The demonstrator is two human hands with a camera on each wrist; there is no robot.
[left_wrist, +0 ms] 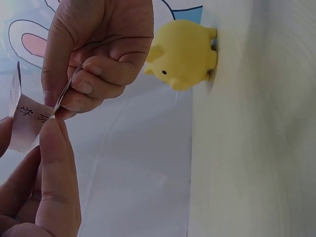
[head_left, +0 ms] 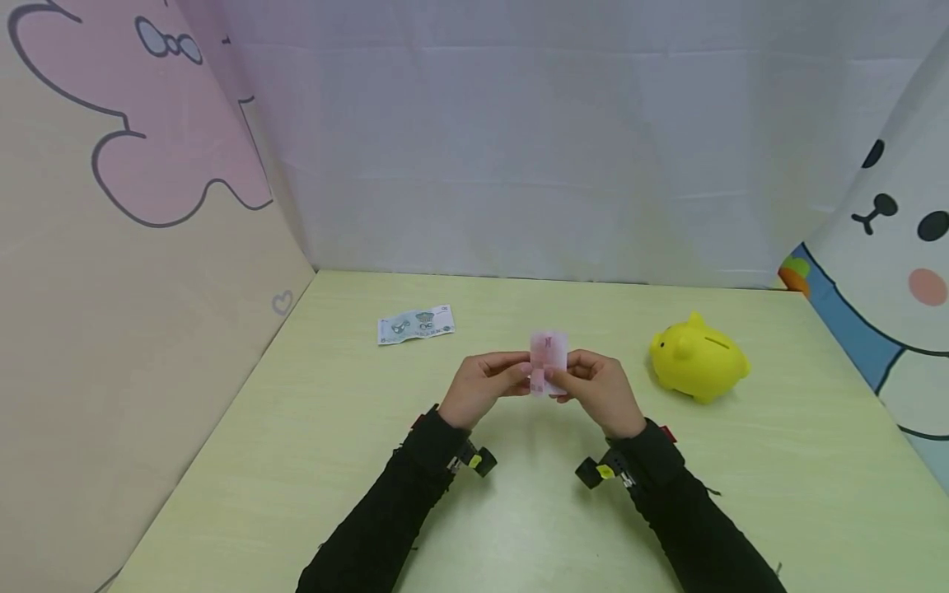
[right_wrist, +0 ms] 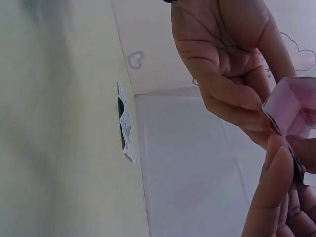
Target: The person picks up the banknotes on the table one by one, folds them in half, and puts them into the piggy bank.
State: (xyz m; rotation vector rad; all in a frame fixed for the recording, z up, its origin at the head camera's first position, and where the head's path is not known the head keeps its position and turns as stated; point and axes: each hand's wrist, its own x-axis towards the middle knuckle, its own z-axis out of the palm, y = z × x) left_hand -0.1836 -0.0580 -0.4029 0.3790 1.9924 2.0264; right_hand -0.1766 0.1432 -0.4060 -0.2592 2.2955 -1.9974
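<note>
Between both hands, above the table, is a pink banknote (head_left: 549,350), folded into a small piece with panels standing at angles. My left hand (head_left: 488,385) pinches its left edge between thumb and fingers. The right hand (head_left: 599,390) pinches the other side, its thumb lying across the front. In the left wrist view, dark printed characters show on a panel of the pink banknote (left_wrist: 30,118). From the right wrist, the inner side of the fold (right_wrist: 291,101) looks pink and curved. Both hands are close together, fingertips almost meeting at the note.
A yellow piggy bank (head_left: 699,359) with a slot on its back stands to the right of the hands. A creased green banknote (head_left: 416,324) lies at the back left of the table (head_left: 296,461). White cloth (head_left: 519,148) hangs behind the table.
</note>
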